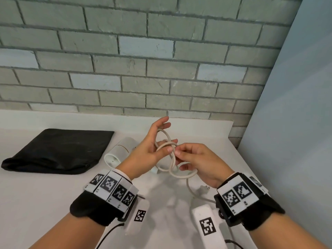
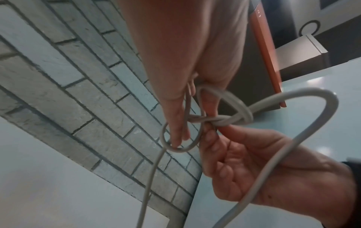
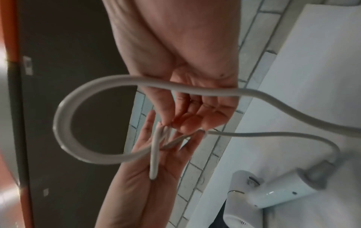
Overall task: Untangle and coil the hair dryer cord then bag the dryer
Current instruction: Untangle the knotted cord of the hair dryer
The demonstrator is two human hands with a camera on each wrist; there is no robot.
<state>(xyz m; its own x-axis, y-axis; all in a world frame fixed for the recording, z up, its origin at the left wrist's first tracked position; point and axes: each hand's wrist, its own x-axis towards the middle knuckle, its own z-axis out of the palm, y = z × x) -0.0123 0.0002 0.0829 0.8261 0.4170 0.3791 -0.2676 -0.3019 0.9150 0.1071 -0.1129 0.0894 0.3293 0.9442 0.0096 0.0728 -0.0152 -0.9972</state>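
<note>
Above the white table (image 1: 45, 203), clear of its right edge, both hands held the knotted cord (image 1: 168, 155). The left hand (image 1: 149, 150) was spread inside the loops; the right hand (image 1: 199, 162) pinched the knot. The hair dryer (image 1: 120, 151) lay behind the left wrist, its vented end toward the person, partly hidden, beside the black bag (image 1: 57, 150).

light: soft, even | shadows: faint | wrist views: blurred, warped edges

A grey-green brick wall (image 1: 143, 69) with scattered paler bricks rises beyond the hands, meeting a white tabletop (image 1: 45, 203) beneath them. A smooth pale-blue panel (image 1: 296, 123) stands to the right of the right hand.
</note>
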